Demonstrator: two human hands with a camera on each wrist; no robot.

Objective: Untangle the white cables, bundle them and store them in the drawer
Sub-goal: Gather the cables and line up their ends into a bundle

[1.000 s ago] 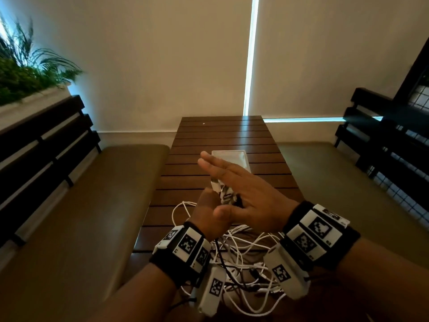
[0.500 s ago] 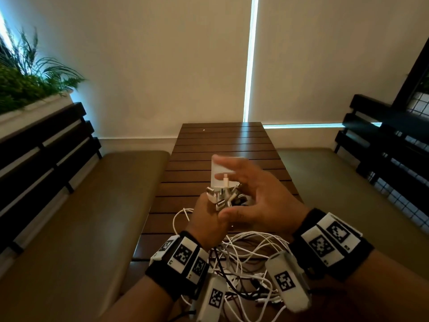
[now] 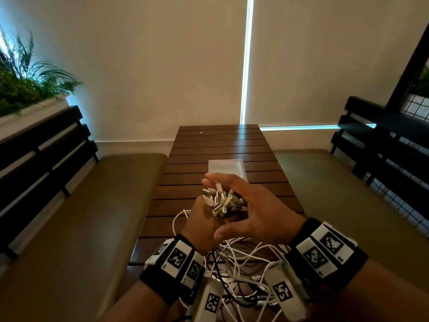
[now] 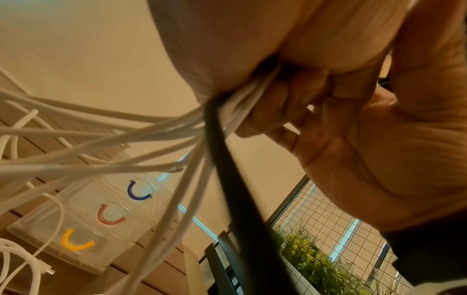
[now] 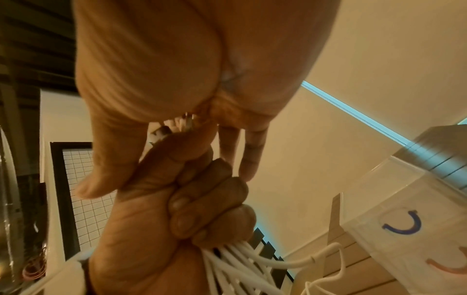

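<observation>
My left hand (image 3: 200, 225) grips a bunch of white cables just under their plug ends (image 3: 219, 201), which stick up out of the fist. The same fist (image 5: 177, 209) shows in the right wrist view with the cables (image 5: 237, 263) fanning out below it. My right hand (image 3: 234, 205) cups over the plug tips with loosely bent fingers and the thumb spread underneath, gripping nothing. The rest of the cables (image 3: 243, 263) lie tangled on the table under my wrists. A clear drawer unit (image 3: 226, 167) stands just beyond my hands, its drawers (image 4: 83, 225) shut.
The slatted wooden table (image 3: 220, 142) runs away from me to the wall. Padded benches (image 3: 92, 217) with dark slatted backs flank it on both sides. A black cable (image 4: 227, 179) hangs among the white ones by my left wrist. A planter (image 3: 25, 89) sits at the far left.
My right hand, flat and spread above the left fist a second ago, has come down and bent over the plug ends. The left hand has kept its grip on the cables.
</observation>
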